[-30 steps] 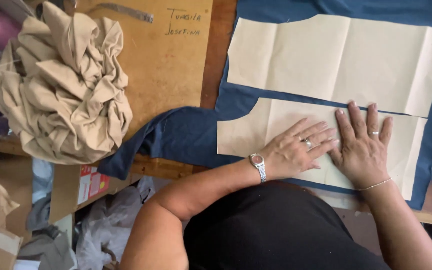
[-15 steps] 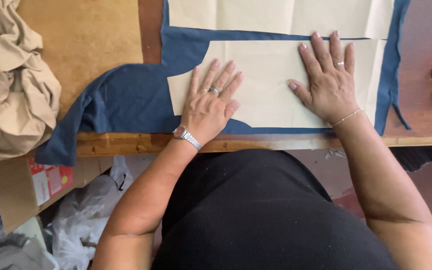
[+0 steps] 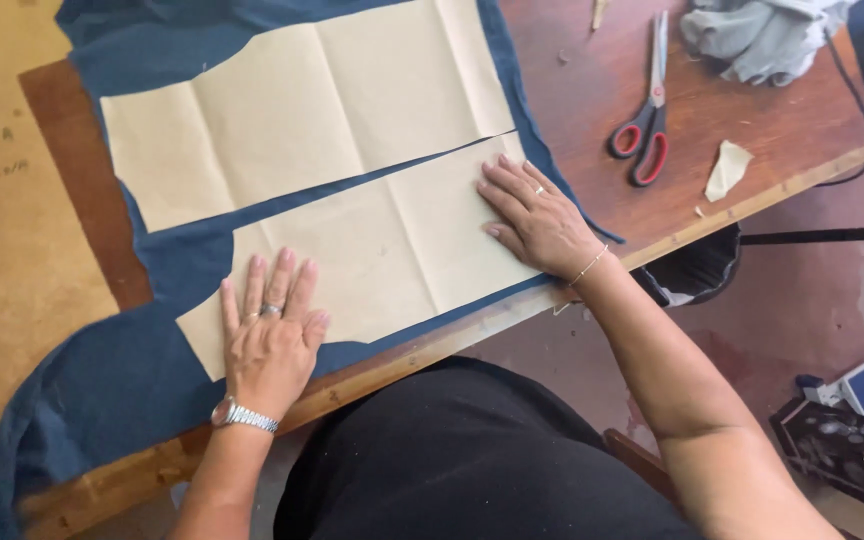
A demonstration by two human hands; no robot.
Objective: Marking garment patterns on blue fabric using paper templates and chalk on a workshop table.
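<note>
Hands (image 3: 270, 345) farther apart on pattern paper (image 3: 392, 250)

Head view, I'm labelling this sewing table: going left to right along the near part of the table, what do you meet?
Left hand flat on the near paper pattern piece → right hand on the same piece → red-handled scissors → small paper scrap.
</note>
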